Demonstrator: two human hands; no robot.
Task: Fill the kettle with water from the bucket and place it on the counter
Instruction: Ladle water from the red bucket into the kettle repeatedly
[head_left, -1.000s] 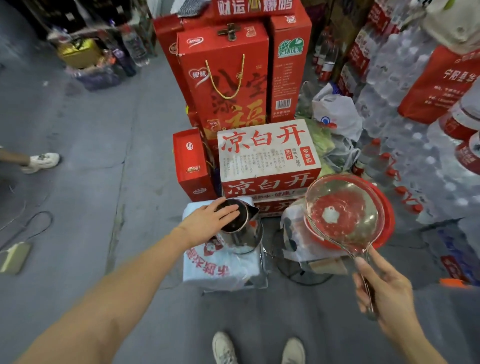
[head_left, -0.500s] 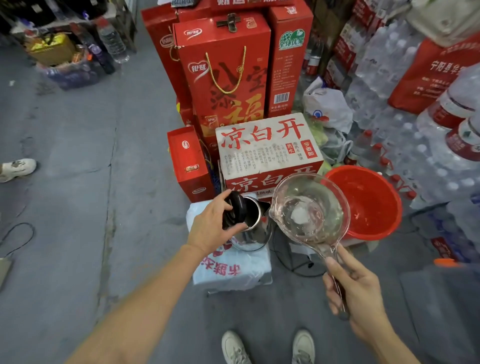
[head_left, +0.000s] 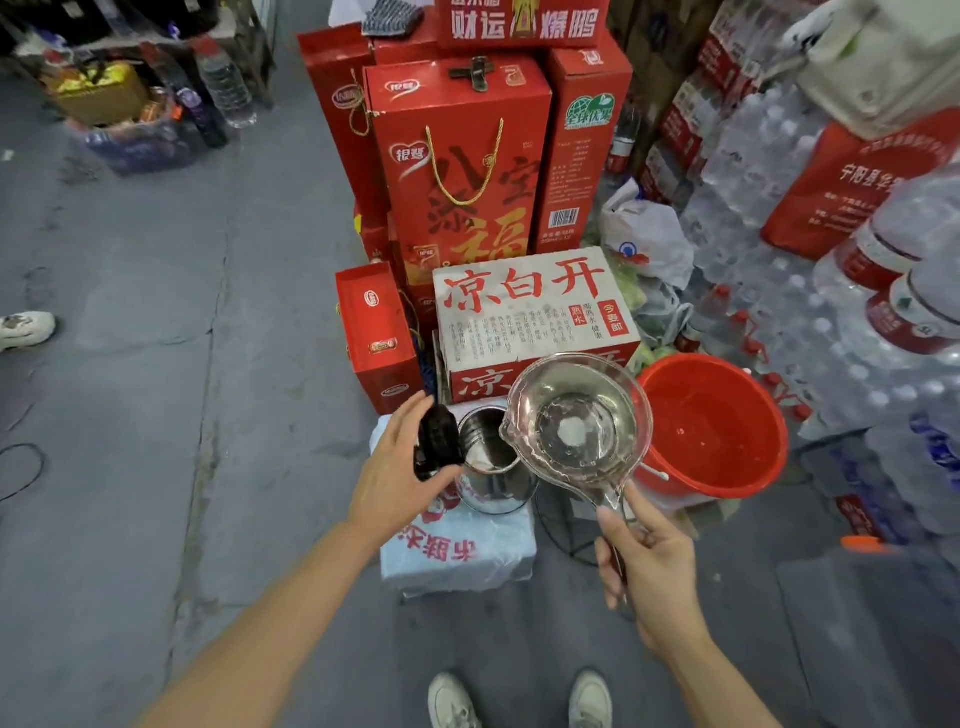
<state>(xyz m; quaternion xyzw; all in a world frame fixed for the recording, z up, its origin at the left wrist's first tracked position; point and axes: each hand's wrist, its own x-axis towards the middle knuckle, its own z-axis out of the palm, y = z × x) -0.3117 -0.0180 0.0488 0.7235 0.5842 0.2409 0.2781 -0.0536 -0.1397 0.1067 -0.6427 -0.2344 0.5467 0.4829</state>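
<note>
A steel kettle (head_left: 493, 467) stands on a wrapped white pack with red print (head_left: 457, 556). Its black lid (head_left: 439, 439) is tipped up and back, and my left hand (head_left: 400, 478) grips it. My right hand (head_left: 649, 561) holds the handle of a clear plastic scoop (head_left: 576, 426) with water in it. The scoop's spout hangs over the kettle's open mouth. A red bucket (head_left: 727, 467) with water stands just right of the scoop.
Red gift boxes (head_left: 462, 171) and a white-and-red carton (head_left: 535, 312) are stacked behind the kettle. Packs of bottled water (head_left: 831, 312) fill the right side. My shoes (head_left: 519, 701) stand on grey concrete floor. Another person's shoe (head_left: 26, 327) shows at the left edge.
My right hand has carried the water-filled scoop leftward from above the bucket to the kettle's mouth. My left hand has swung the kettle lid open.
</note>
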